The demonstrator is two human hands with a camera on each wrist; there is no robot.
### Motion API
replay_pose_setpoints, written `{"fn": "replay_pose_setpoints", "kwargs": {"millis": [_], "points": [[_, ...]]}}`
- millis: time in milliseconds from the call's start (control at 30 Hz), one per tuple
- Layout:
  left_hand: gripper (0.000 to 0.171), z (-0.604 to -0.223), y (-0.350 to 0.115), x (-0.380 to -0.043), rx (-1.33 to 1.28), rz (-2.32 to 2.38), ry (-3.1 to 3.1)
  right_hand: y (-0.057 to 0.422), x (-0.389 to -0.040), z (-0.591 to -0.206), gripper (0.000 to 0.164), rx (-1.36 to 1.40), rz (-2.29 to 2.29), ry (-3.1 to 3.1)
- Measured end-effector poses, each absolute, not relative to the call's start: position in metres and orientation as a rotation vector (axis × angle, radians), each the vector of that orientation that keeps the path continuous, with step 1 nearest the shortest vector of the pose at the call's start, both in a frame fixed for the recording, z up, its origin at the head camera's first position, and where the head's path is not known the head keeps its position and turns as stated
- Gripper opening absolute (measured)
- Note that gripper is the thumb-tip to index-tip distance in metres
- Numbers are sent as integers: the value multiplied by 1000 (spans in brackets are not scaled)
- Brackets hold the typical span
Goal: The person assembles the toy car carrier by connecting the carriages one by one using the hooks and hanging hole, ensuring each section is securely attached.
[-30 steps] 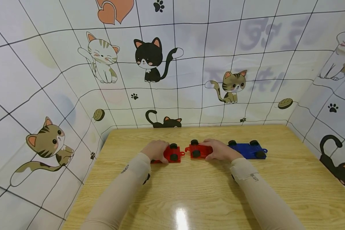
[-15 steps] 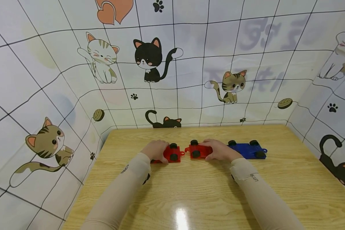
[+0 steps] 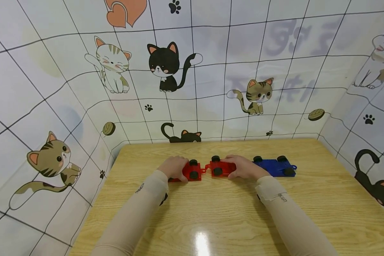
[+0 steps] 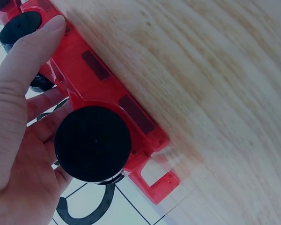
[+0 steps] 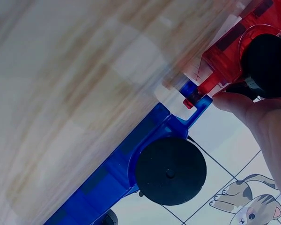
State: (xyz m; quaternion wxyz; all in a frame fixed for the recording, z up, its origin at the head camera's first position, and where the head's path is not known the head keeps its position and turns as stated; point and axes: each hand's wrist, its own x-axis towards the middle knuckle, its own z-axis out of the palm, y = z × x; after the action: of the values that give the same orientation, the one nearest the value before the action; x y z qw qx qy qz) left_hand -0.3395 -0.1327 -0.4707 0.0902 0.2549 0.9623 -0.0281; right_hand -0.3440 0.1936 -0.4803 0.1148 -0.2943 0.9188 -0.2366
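Note:
My left hand (image 3: 174, 167) grips the left end of a red toy train car (image 3: 196, 169), thumb on its near side. That car lies wheels up, and a hook (image 4: 163, 188) sticks out from its end in the left wrist view. A second red toy train car (image 3: 226, 168), also wheels up, is held by my right hand (image 3: 244, 168). The two red cars' couplings meet between my hands; whether they are linked I cannot tell. To the right, a blue toy train car (image 3: 271, 166) joins the second car through its blue ring (image 5: 202, 110), with the red hook in it.
The cars sit near the back of a wooden table (image 3: 208, 209). Behind it and at both sides stand walls covered with a cat-print sheet (image 3: 211, 78). Small black parts (image 3: 163, 199) show beside the sleeves at both wrists.
The left red car has edged slightly right, so its coupling now overlaps the second car's. Both hands keep their hold, and the blue car looks still. The head view has shifted a little.

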Motion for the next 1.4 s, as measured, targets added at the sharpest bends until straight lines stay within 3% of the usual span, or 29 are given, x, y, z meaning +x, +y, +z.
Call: {"fn": "replay_pose_setpoints", "kwargs": {"millis": [1400], "points": [[74,-474,-125,-348,754,-15,2853,190,-341,-486,71,-866,-641,2718]]}}
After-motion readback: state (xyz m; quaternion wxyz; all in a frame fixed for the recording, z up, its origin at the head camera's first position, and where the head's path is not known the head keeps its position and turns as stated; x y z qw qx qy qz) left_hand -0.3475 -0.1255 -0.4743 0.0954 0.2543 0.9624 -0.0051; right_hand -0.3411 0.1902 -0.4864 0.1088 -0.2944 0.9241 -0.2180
